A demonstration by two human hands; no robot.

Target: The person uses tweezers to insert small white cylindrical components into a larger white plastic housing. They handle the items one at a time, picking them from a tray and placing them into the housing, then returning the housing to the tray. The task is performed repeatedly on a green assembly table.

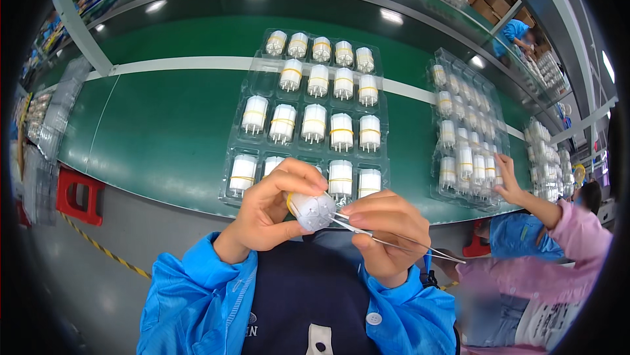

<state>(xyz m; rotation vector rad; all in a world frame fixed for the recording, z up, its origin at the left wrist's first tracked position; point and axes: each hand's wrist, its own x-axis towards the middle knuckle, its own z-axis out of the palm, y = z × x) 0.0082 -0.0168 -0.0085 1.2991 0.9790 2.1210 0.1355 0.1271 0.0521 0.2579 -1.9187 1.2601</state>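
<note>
In front of my chest, my left hand [270, 207] is closed around a white cylindrical plug-like part [314, 213] with a yellow band round it. Its round end is turned toward my right hand [388, 229], which pinches thin silver tweezers [408, 246]. The tweezers' tips are at that end face; I cannot tell whether they grip anything there. Just beyond my hands, a clear plastic tray [264, 84] holds rows of similar white parts [314, 122], most with yellow bands and metal pins pointing toward me. My fingers cover some of the nearest row.
The trays rest on a green worktop [164, 119]. A second filled tray [469, 125] stands to the right, where a co-worker's hand [508, 181] touches its parts. Stacked clear trays [62, 109] lie at the left end. A red stool [79, 196] stands below the worktop's edge.
</note>
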